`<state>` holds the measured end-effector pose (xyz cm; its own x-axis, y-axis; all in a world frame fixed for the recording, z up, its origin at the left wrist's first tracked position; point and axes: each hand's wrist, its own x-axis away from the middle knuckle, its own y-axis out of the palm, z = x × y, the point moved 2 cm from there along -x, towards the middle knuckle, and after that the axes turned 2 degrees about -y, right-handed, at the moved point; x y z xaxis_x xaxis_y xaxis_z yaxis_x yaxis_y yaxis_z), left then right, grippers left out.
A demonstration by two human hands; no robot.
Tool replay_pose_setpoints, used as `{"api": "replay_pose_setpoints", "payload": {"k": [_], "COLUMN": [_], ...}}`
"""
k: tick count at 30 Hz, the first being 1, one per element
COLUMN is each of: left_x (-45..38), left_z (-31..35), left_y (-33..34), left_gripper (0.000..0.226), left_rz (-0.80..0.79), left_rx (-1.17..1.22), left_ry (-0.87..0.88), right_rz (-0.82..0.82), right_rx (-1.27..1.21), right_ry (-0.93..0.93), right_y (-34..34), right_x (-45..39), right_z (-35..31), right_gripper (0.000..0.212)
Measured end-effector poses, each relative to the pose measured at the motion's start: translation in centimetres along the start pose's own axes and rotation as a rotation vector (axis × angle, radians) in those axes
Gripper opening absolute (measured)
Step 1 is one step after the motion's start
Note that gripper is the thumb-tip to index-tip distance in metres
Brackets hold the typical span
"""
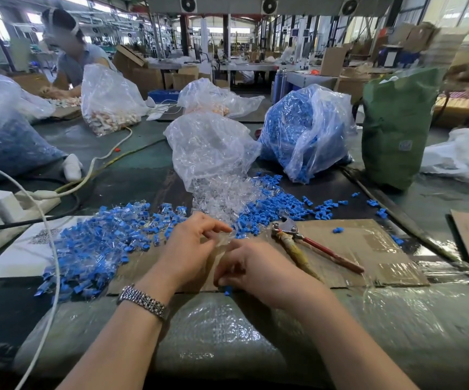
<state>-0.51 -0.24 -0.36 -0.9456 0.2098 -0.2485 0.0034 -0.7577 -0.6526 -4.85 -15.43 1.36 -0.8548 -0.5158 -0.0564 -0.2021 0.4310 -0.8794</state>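
Nearby, pliers (295, 250) lie beside blue caps (272, 206).

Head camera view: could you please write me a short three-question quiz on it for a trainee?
1. True or false: the pliers lie on the cardboard, touched by neither hand.
2. Which wrist wears the watch? A left, B right.
3. Fill in: the right hand holds a small ___ piece at its fingertips.
Key: 1 true; 2 A; 3 blue.
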Motion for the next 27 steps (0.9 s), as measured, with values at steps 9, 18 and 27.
{"api": "replay_pose_setpoints", "payload": {"k": [9,18,27], "left_x": [0.4,0.7,0.9], "left_z": [0.7,1.1,1.6], "left_y": [1.1,1.5,1.7], "left_gripper": [0.026,0.016,0.017], "left_rz": [-0.175,-0.085,-0.117], "left_rx": [-0.028,-0.124,-0.182], "left_ry": [0.128,0.188,0.169], "right_rz": [0.568,0.738,0.722], "right_rx": [-0.283,-0.270,-0.237], "right_ry": [0.170,0.199,0.183], "right_y": [-0.9,-0.4,-0.2], "right_x": [1.3,1.8,1.8], "right_z": [4.0,5.6,5.7], "right_gripper": [0.002,0.004,0.002]}}
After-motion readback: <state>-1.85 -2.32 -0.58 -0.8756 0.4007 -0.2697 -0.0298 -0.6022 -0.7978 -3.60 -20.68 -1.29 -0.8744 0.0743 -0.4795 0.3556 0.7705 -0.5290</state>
